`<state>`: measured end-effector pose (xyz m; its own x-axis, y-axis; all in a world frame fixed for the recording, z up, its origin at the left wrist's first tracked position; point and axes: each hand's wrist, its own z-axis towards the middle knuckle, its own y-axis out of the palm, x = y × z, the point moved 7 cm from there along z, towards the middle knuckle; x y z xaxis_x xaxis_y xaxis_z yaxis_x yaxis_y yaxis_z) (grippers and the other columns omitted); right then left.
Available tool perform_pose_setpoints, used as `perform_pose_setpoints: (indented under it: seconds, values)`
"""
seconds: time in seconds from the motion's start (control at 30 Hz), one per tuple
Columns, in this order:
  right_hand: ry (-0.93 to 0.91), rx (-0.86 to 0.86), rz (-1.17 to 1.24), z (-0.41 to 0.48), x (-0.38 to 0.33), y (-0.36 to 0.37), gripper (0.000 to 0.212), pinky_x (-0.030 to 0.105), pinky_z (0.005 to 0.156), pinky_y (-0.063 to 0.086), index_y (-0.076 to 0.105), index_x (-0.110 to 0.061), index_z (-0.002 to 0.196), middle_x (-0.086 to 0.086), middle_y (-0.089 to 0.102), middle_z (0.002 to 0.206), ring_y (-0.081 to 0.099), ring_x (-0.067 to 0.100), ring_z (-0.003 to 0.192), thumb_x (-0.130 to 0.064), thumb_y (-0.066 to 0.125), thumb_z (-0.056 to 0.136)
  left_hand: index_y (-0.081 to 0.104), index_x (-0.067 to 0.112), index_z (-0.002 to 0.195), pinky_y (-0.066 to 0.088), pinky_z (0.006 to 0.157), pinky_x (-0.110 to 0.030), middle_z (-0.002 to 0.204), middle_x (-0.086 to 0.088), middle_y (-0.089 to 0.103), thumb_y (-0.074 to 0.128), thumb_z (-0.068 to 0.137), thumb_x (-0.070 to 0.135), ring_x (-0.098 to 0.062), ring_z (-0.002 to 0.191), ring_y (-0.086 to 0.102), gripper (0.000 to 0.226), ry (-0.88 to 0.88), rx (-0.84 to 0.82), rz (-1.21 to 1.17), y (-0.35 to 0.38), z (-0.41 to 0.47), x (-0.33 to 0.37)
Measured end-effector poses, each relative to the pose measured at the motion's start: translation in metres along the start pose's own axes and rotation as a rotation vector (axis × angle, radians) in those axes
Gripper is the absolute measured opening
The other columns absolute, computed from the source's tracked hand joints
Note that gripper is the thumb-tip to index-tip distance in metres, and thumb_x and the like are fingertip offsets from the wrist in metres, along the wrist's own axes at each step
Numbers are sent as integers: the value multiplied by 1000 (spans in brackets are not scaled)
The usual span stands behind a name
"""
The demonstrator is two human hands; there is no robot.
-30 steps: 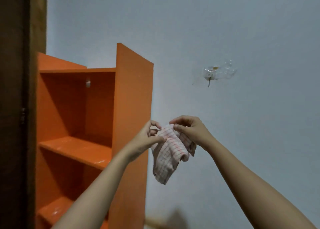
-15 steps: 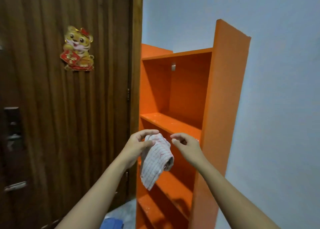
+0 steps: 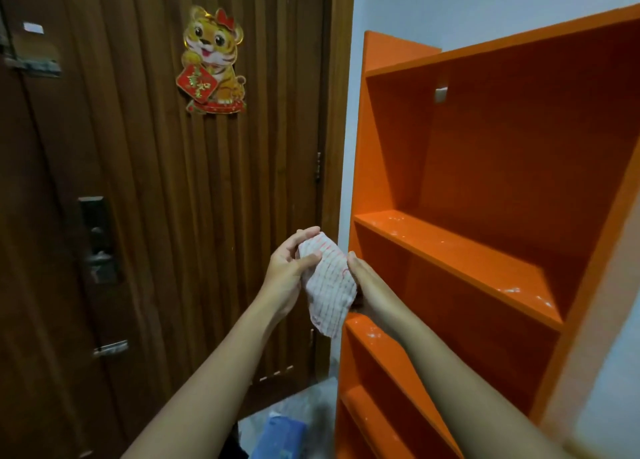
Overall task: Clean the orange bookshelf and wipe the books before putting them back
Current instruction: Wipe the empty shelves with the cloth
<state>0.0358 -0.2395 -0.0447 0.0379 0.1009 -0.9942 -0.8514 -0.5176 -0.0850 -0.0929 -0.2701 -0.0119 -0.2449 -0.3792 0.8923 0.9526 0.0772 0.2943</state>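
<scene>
The orange bookshelf stands at the right, its shelves bare, with pale dust specks on the boards. In front of its left side panel I hold a white cloth with red checks between both hands. My left hand grips the cloth's upper left, thumb and fingers curled round it. My right hand presses against the cloth's right side, its fingers hidden behind the fabric. The cloth's lower corner hangs loose. No books show on the shelves.
A dark wooden door fills the left, with a tiger sticker and a lock plate. A blue object lies on the floor by the shelf's foot. A pale wall runs behind the shelf.
My view has swung left, so the bookshelf moved to the right and the door came in. Both hands with the cloth bunched closer together near the shelf's left panel.
</scene>
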Motion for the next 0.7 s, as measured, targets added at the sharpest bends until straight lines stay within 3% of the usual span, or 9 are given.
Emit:
perform_pose_setpoints:
  seconds: [0.1,0.2,0.4,0.57,0.7]
  values:
    - [-10,60,105,24,7,-9,43,40,95,48,47,-26,130,-1,58,123,56,15,113,-49,41,95,63,20,111,56,80,-33,120,-4,58,60,86,0,-20,111,60,32,-26,-26,51,-7,20,-13]
    - [-65,225,139,45,2,-35,42,30,85,51,51,-19,129,5,58,125,58,16,110,-31,60,90,62,23,112,55,87,-39,120,-3,59,61,87,2,-19,113,58,33,-36,-20,185,-15,44,-24]
    - [-232,312,-94,79,-34,-78,27,29,79,54,64,-28,100,3,62,115,60,19,106,-8,67,82,56,22,119,50,96,-44,122,3,54,62,86,2,-18,122,50,39,1,-20,430,-12,85,-33]
    - [-343,370,-287,97,-52,-104,18,47,90,50,66,-38,84,0,64,108,57,24,111,-21,71,78,56,17,119,53,89,-31,108,9,56,65,86,12,-16,112,54,34,95,-3,561,2,115,-34]
    - [-435,429,-404,99,-71,-127,13,27,77,46,67,-22,90,-4,64,94,59,14,94,-11,67,83,59,17,115,41,78,-11,118,3,55,67,85,23,-12,111,51,31,171,5,651,24,135,-41]
